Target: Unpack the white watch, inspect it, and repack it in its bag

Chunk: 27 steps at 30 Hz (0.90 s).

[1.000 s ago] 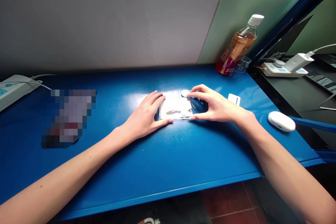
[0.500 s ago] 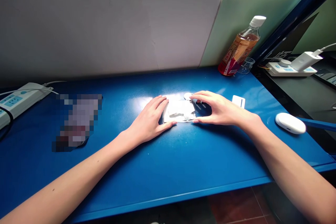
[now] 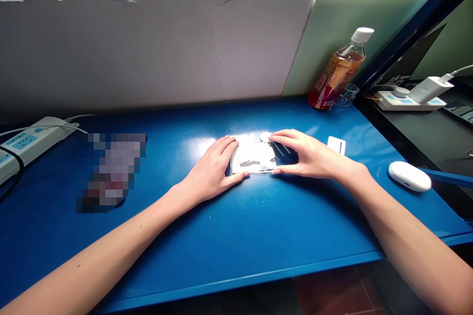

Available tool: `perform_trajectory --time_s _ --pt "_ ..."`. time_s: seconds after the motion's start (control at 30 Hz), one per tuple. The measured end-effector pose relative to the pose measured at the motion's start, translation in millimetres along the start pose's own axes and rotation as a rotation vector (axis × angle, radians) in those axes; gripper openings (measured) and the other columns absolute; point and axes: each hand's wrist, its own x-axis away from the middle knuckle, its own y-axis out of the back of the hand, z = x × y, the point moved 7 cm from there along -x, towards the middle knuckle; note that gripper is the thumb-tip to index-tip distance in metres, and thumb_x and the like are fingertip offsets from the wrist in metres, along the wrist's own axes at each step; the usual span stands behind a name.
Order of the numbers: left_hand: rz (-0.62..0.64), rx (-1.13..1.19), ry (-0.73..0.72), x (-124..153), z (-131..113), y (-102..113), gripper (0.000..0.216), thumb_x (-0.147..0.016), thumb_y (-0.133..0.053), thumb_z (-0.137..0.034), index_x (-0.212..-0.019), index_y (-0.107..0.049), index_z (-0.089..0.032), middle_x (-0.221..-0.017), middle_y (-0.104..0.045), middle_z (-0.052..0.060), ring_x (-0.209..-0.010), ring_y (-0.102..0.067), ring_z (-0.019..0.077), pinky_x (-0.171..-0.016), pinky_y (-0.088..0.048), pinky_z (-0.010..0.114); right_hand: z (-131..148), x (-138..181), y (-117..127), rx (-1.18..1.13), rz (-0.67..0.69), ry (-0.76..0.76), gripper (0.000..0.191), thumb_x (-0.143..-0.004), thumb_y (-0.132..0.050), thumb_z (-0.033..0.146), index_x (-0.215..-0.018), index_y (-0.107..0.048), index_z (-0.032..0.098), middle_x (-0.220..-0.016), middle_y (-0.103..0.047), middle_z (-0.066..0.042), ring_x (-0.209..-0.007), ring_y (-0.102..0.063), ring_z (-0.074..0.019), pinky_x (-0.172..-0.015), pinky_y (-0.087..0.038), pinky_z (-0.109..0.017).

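Note:
A flat, shiny white rectangular thing [image 3: 253,151] lies on the blue table, partly washed out by glare. Grey marks and a small round detail show on its lower part. My left hand [image 3: 212,167] grips its left end, fingers at the upper corner and thumb along the near edge. On the other side, my right hand [image 3: 306,155] curves around the right end, its thumb at the near corner. The right fingertips meet a small white disc [image 3: 265,137] at the far edge; whether the disc is attached, I cannot tell.
On the blue table [image 3: 236,236] stand a drink bottle [image 3: 338,74] and a clear plastic piece [image 3: 346,95]. A white card-like piece [image 3: 336,144] and a white earbud case [image 3: 409,176] lie right. Left are a pixelated item [image 3: 120,167] and a power strip [image 3: 40,140]; another power strip [image 3: 410,102] sits far right.
The whole view has shifted slightly downward in the picture. Both hands keep the same position around the white rectangular thing.

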Motion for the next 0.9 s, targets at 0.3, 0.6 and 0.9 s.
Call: perform_trajectory --time_s 0.3,0.6,0.9 --pt "-0.016 -0.026 -0.012 0.8 -0.4 -2.3 0.075 -0.090 -0.061 -0.060 -0.143 -0.045 -0.009 -0.150 -0.047 0.024 -0.143 -0.041 0.0384 -0.116 -0.038 0.056 -3.5 1.6 -4.5 0.039 0.014 -0.024 0.077 -0.082 -0.072 0.057 -0.145 -0.052 0.018 -0.144 -0.056 -0.017 -0.132 -0.054 -0.0365 -0.109 -0.048 -0.052" --pt "0.027 -0.037 -0.038 -0.6 0.3 5.0 0.077 -0.091 -0.057 -0.064 -0.144 -0.045 -0.009 -0.150 -0.047 0.023 -0.142 -0.042 0.0369 -0.116 -0.039 0.053 -2.5 0.8 -4.8 0.057 0.009 -0.023 0.075 -0.084 -0.070 0.057 -0.144 -0.052 0.016 -0.143 -0.057 -0.017 -0.131 -0.055 -0.0352 -0.108 -0.049 -0.050" --pt "0.023 0.008 -0.050 -4.0 8.7 7.9 0.084 -0.081 -0.067 -0.068 -0.138 -0.052 -0.008 -0.146 -0.051 0.023 -0.137 -0.047 0.0368 -0.115 -0.040 0.051 0.2 1.0 -4.9 0.053 0.000 0.023 0.073 -0.085 -0.069 0.056 -0.145 -0.051 0.018 -0.146 -0.054 -0.016 -0.132 -0.054 -0.0336 -0.109 -0.049 -0.048"
